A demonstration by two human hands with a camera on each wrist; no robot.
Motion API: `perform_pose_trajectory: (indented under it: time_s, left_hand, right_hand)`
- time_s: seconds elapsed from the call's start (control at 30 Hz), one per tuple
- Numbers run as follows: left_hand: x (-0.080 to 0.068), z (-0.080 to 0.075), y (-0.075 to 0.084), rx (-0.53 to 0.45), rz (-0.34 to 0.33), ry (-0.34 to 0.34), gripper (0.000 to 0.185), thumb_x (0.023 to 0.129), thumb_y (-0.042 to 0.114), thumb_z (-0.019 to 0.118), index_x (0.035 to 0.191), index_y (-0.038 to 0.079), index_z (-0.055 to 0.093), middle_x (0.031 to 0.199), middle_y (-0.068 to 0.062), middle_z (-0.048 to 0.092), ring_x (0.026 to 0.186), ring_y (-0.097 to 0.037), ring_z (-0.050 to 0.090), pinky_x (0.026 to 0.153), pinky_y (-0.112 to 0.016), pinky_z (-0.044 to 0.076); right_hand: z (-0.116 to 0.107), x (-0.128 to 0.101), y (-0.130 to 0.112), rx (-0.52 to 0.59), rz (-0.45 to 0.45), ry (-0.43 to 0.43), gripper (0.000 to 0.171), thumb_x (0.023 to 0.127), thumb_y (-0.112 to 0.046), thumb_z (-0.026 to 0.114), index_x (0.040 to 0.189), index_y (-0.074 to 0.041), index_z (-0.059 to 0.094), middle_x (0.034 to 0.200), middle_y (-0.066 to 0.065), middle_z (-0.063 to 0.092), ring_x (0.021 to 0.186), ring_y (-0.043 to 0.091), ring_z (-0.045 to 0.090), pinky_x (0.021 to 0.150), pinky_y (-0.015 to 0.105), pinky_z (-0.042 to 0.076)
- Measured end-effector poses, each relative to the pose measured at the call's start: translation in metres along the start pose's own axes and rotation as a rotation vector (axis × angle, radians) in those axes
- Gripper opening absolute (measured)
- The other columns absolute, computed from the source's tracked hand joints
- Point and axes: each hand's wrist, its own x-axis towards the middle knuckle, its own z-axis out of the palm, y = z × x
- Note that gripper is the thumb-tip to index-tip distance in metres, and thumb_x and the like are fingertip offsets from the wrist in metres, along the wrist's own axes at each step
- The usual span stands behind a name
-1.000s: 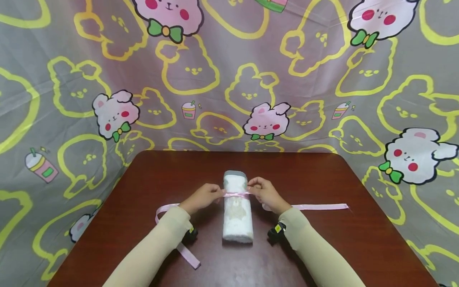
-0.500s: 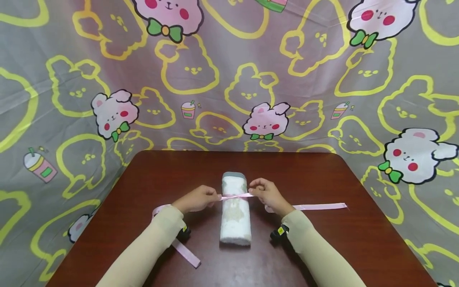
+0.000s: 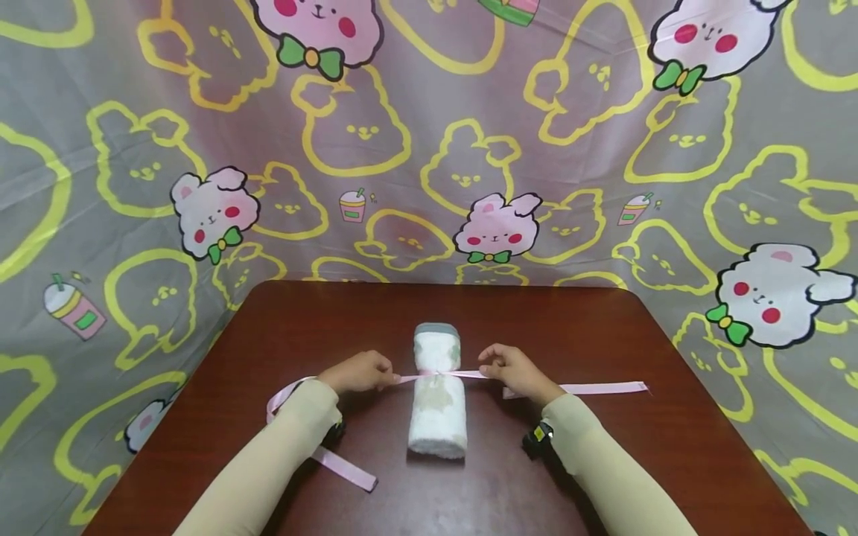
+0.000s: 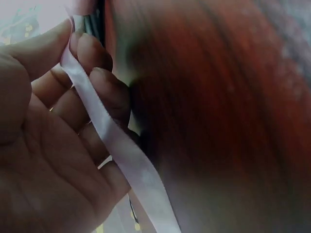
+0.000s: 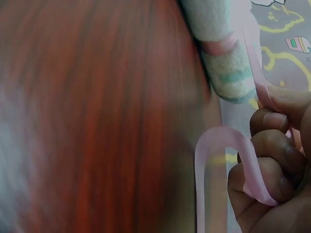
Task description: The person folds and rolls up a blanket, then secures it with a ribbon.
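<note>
We are pinching the pink ribbon (image 3: 439,374) in both hands: the left hand (image 3: 358,372) is gripping it between thumb and curled fingers (image 4: 95,58) just left of the rolled towel (image 3: 437,398), and the right hand (image 3: 512,368) is gripping it the same way just right of the roll. Between the two hands the ribbon is running taut across the towel's upper part, where it is pinching the roll into a slight waist.

We judge the ribbon to be light, thin and smooth — likely to slip unless it is being held close to the crossing, as here. The towel appears soft and compressible, so it is yielding under the band rather than resisting it.

The roll is lying at the centre of the dark red worktop (image 3: 603,335), its long axis pointing straight away from us, one end toward the patterned backdrop (image 3: 429,149). The ribbon is lying across that axis; its free tails are trailing out over the worktop to left and right.
</note>
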Motion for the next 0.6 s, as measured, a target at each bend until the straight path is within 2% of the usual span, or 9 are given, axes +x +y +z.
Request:
perform_pose_trajectory:
  time_s: [0.17,0.3,0.4,0.47,0.6]
  left_hand:
    - [-0.003,0.0,0.0,0.003,-0.015,0.004,0.035,0.094,0.031,0.064,0.065,0.011,0.062,0.056,0.003,0.054,0.051,-0.009,0.044,0.049,-0.027,0.036]
    - [-0.007,-0.002,0.001,-0.084,-0.044,0.008,0.036,0.095,0.035,0.062,0.07,0.009,0.064,0.059,0.001,0.055,0.053,-0.011,0.045,0.051,-0.028,0.038]
    - [-0.008,-0.004,0.002,-0.232,-0.057,-0.014,0.036,0.095,0.036,0.063,0.078,0.004,0.068,0.063,-0.001,0.054,0.058,-0.014,0.046,0.054,-0.03,0.039]
    - [-0.008,-0.005,0.002,-0.35,-0.063,-0.028,0.036,0.095,0.034,0.064,0.084,0.0,0.069,0.063,-0.002,0.05,0.06,-0.015,0.045,0.057,-0.03,0.039]
    - [-0.005,-0.003,0.001,-0.642,-0.012,-0.05,0.038,0.096,0.02,0.063,0.085,-0.015,0.06,0.065,-0.005,0.046,0.065,-0.018,0.043,0.064,-0.032,0.038]
  right_hand:
    - [-0.003,0.001,0.003,-0.045,-0.057,-0.006,0.025,0.091,-0.014,0.069,0.11,0.0,0.062,0.07,0.013,0.054,0.053,0.015,0.045,0.045,0.028,0.04]
    - [-0.006,0.003,0.002,0.028,-0.053,-0.032,0.033,0.094,-0.02,0.066,0.117,0.003,0.061,0.071,0.009,0.055,0.056,0.016,0.046,0.047,0.027,0.04]
    - [-0.012,0.002,-0.003,0.149,-0.031,-0.058,0.041,0.095,-0.023,0.065,0.124,0.004,0.056,0.067,0.007,0.051,0.053,0.017,0.043,0.044,0.028,0.039]
    - [-0.016,0.002,-0.006,0.231,-0.05,-0.06,0.042,0.095,-0.023,0.065,0.125,0.005,0.054,0.065,0.005,0.048,0.053,0.016,0.041,0.044,0.027,0.038]
    - [-0.021,0.003,-0.009,0.373,-0.135,-0.045,0.03,0.095,-0.015,0.064,0.119,0.001,0.058,0.067,0.002,0.047,0.054,0.014,0.039,0.048,0.025,0.034]
